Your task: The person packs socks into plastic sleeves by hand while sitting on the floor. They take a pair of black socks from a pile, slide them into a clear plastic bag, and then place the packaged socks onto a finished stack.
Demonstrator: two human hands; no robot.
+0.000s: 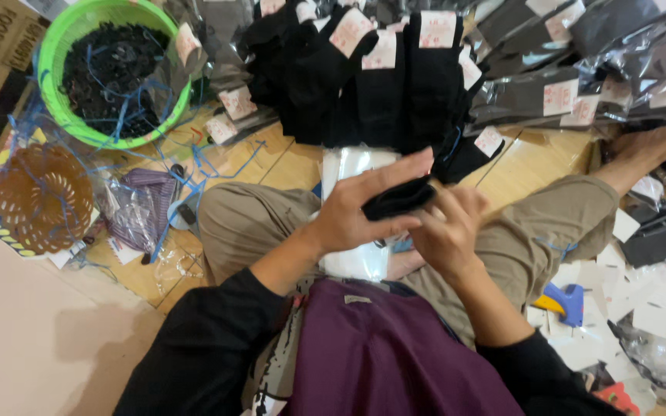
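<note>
Both hands grip one folded black fabric sock lying crosswise, left hand over it, right hand beneath.

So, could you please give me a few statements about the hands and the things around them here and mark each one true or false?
1. Both hands, the left hand and the right hand, are on a folded black sock. True.
2. The green basket at upper left holds white paper tags. False: it holds small dark pieces and blue string.
3. A row of black socks with pale tags lies on the floor ahead of the hands. True.
4. A blue and yellow tool lies to the person's left. False: it lies to the person's right, beside loose white tags.
5. The brown basket lies below the green one in the picture. True.
</note>
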